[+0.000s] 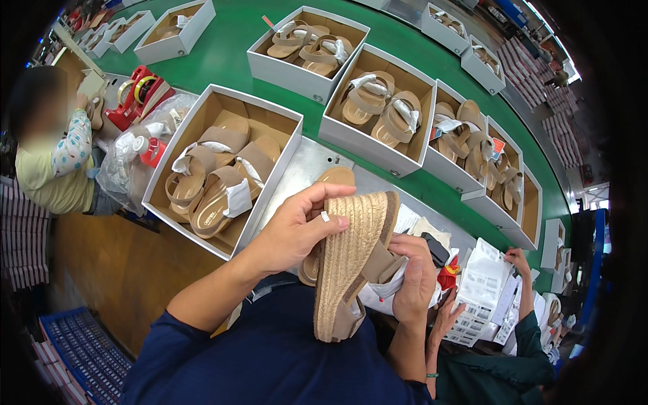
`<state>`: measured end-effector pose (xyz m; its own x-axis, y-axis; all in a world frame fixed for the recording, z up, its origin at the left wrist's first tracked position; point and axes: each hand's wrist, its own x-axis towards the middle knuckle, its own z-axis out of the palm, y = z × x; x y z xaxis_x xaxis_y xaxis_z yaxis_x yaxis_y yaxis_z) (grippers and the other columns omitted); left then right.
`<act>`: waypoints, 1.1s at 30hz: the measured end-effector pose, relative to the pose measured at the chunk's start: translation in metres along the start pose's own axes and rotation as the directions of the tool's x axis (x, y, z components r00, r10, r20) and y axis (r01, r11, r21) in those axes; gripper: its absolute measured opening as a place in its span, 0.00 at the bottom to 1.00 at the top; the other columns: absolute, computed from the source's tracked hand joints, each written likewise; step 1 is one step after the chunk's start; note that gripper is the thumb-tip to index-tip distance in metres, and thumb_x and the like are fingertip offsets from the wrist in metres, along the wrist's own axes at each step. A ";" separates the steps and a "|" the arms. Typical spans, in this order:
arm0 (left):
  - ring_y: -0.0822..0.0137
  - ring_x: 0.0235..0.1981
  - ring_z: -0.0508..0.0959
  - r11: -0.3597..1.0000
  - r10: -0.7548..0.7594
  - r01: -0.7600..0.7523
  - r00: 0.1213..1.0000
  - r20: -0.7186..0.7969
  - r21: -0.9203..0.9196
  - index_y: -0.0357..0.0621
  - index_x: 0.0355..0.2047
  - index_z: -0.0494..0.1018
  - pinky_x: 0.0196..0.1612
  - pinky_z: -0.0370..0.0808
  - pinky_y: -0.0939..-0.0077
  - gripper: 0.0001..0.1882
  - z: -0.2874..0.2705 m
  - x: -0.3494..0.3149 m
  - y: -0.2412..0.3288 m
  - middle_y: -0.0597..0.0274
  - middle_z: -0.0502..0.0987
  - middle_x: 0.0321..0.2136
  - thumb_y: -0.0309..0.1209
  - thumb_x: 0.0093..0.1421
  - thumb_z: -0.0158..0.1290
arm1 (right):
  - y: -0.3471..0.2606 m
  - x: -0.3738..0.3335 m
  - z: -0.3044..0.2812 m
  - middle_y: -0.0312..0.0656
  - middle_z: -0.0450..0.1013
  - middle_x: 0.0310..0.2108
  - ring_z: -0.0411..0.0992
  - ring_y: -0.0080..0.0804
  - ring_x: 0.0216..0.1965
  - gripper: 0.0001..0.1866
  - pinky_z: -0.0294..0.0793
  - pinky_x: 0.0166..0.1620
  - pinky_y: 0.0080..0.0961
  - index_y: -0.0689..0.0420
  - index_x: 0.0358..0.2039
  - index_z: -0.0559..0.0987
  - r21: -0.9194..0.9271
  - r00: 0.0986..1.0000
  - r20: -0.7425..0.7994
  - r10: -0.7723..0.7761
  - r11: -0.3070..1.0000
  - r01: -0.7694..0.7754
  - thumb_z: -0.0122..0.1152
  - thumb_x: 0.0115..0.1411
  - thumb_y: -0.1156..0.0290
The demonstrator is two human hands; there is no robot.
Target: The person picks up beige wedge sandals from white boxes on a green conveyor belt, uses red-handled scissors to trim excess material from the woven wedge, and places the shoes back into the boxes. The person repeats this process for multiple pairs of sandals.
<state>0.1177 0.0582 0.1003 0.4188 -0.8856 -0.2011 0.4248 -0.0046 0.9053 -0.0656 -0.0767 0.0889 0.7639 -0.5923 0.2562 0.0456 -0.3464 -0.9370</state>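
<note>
In front of my body, a wedge sandal (354,250) with a braided rope sole and taupe straps is tilted on its side. My left hand (290,226) is closed on its upper end, thumb pressed against the rope sole. A small white sticker (325,217) shows by that thumb. My right hand (413,277) grips the strap side, where white wrapping paper (391,285) sticks out. Behind it, partly hidden, is a second sandal (336,177); what supports it cannot be seen. Left of my hands, an open white box (270,115) contains a pair of similar sandals (229,175).
Several open sandal boxes (378,158) stand along the green conveyor (226,64). At right, a co-worker's hands (449,314) hold label sheets (482,283). Another person (57,148) works at far left, near a red tape dispenser (138,98) and red-capped bottle (150,150).
</note>
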 end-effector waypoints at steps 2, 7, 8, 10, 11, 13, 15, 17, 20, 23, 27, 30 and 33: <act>0.76 0.50 0.71 1.000 -0.010 0.010 1.000 0.001 0.004 0.38 0.59 0.68 0.54 0.68 0.78 0.24 0.001 0.002 -0.001 0.64 0.75 0.48 0.27 0.63 0.54 | 0.000 0.000 -0.001 0.51 0.74 0.42 0.73 0.40 0.45 0.19 0.69 0.51 0.32 0.67 0.38 0.78 -0.009 1.000 0.000 0.011 1.000 -0.011 0.42 0.72 0.65; 0.76 0.48 0.72 1.000 -0.007 0.007 1.000 -0.003 0.006 0.37 0.58 0.68 0.52 0.69 0.79 0.23 0.003 0.005 -0.004 0.63 0.74 0.48 0.28 0.64 0.54 | 0.008 -0.002 0.000 0.52 0.75 0.40 0.73 0.40 0.44 0.20 0.69 0.50 0.31 0.67 0.36 0.78 -0.002 0.999 -0.025 0.045 0.999 -0.045 0.40 0.72 0.66; 0.76 0.48 0.72 1.000 -0.005 0.005 1.000 -0.005 0.007 0.37 0.58 0.68 0.52 0.69 0.79 0.23 0.002 0.004 -0.005 0.63 0.74 0.48 0.28 0.64 0.54 | 0.008 -0.003 0.000 0.51 0.75 0.40 0.73 0.40 0.44 0.20 0.69 0.50 0.31 0.67 0.36 0.78 -0.002 0.999 -0.024 0.046 0.999 -0.046 0.40 0.72 0.66; 0.77 0.48 0.72 1.000 -0.002 0.002 1.000 -0.010 0.010 0.37 0.58 0.68 0.52 0.69 0.79 0.22 0.001 0.004 -0.006 0.63 0.74 0.48 0.28 0.64 0.54 | 0.009 -0.003 0.002 0.51 0.75 0.40 0.73 0.40 0.44 0.20 0.69 0.50 0.31 0.67 0.36 0.78 -0.002 0.999 -0.024 0.049 0.999 -0.049 0.40 0.72 0.66; 0.76 0.48 0.72 1.000 -0.007 0.007 1.000 -0.007 0.005 0.37 0.58 0.68 0.53 0.69 0.79 0.22 0.001 0.004 -0.006 0.64 0.74 0.48 0.28 0.64 0.54 | 0.009 -0.004 0.002 0.51 0.75 0.40 0.73 0.40 0.43 0.20 0.69 0.50 0.32 0.67 0.35 0.78 -0.003 0.999 -0.024 0.048 0.999 -0.048 0.40 0.72 0.66; 0.76 0.48 0.72 1.000 -0.017 0.017 1.000 0.000 -0.004 0.38 0.58 0.68 0.53 0.69 0.78 0.22 0.001 0.004 -0.005 0.64 0.74 0.48 0.28 0.64 0.54 | 0.008 -0.004 0.002 0.51 0.75 0.39 0.74 0.40 0.43 0.20 0.69 0.50 0.32 0.67 0.35 0.78 -0.004 0.999 -0.025 0.047 0.999 -0.047 0.40 0.72 0.65; 0.75 0.48 0.72 0.997 0.011 -0.009 1.000 -0.016 0.073 0.38 0.58 0.66 0.53 0.69 0.78 0.24 0.004 0.005 -0.008 0.63 0.73 0.48 0.28 0.63 0.56 | 0.010 -0.004 -0.001 0.51 0.75 0.40 0.73 0.40 0.44 0.20 0.69 0.50 0.32 0.67 0.37 0.78 -0.029 1.000 -0.004 0.006 1.000 -0.006 0.41 0.72 0.65; 0.74 0.48 0.72 0.992 0.046 -0.040 0.998 -0.049 0.121 0.38 0.59 0.63 0.53 0.69 0.77 0.26 0.013 0.005 -0.012 0.62 0.72 0.47 0.28 0.62 0.57 | 0.013 -0.003 -0.009 0.50 0.75 0.42 0.73 0.38 0.44 0.19 0.69 0.50 0.32 0.66 0.41 0.78 -0.032 1.000 -0.006 -0.008 0.999 0.008 0.41 0.71 0.64; 0.72 0.47 0.73 0.991 0.077 -0.067 0.994 -0.081 0.114 0.42 0.58 0.58 0.48 0.75 0.73 0.30 0.016 0.004 -0.028 0.59 0.72 0.45 0.25 0.60 0.61 | 0.037 -0.007 -0.042 0.47 0.75 0.43 0.72 0.32 0.45 0.19 0.70 0.48 0.31 0.67 0.47 0.76 0.014 0.959 -0.248 0.137 0.990 -0.138 0.45 0.71 0.63; 0.71 0.47 0.74 0.999 0.015 -0.008 0.990 -0.137 0.049 0.41 0.57 0.59 0.49 0.75 0.73 0.28 0.009 0.005 -0.030 0.58 0.73 0.45 0.25 0.60 0.60 | 0.055 -0.026 -0.080 0.47 0.74 0.38 0.73 0.39 0.40 0.14 0.72 0.44 0.34 0.62 0.45 0.77 -0.226 0.844 -0.458 0.281 0.881 -0.416 0.52 0.68 0.65; 0.71 0.46 0.74 0.999 0.018 -0.011 0.988 -0.154 0.048 0.40 0.57 0.60 0.49 0.74 0.74 0.27 0.010 0.011 -0.038 0.58 0.73 0.45 0.26 0.60 0.59 | 0.106 -0.091 -0.097 0.48 0.72 0.36 0.72 0.48 0.39 0.10 0.72 0.42 0.39 0.58 0.38 0.78 -0.684 0.879 -0.374 0.295 0.552 -0.477 0.60 0.62 0.66; 0.71 0.46 0.74 0.996 0.043 -0.029 0.986 -0.162 0.087 0.40 0.57 0.60 0.49 0.74 0.74 0.29 0.013 0.012 -0.042 0.58 0.73 0.45 0.26 0.59 0.61 | 0.124 -0.114 -0.082 0.48 0.71 0.35 0.71 0.49 0.40 0.09 0.72 0.42 0.42 0.58 0.35 0.77 -0.802 0.906 -0.328 0.267 0.427 -0.417 0.62 0.59 0.66; 0.71 0.46 0.74 0.995 0.040 -0.026 0.989 -0.144 0.097 0.40 0.57 0.59 0.49 0.74 0.74 0.31 0.021 0.013 -0.039 0.58 0.73 0.44 0.27 0.57 0.63 | 0.141 -0.128 -0.079 0.49 0.69 0.35 0.70 0.49 0.41 0.09 0.71 0.42 0.43 0.58 0.35 0.76 -0.846 0.912 -0.322 0.255 0.354 -0.398 0.61 0.59 0.66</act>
<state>0.0902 0.0372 0.0704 0.5467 -0.8089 -0.2163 0.3339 -0.0263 0.9423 -0.2078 -0.1070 -0.0569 0.5004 -0.8629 0.0710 -0.8329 -0.5021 -0.2328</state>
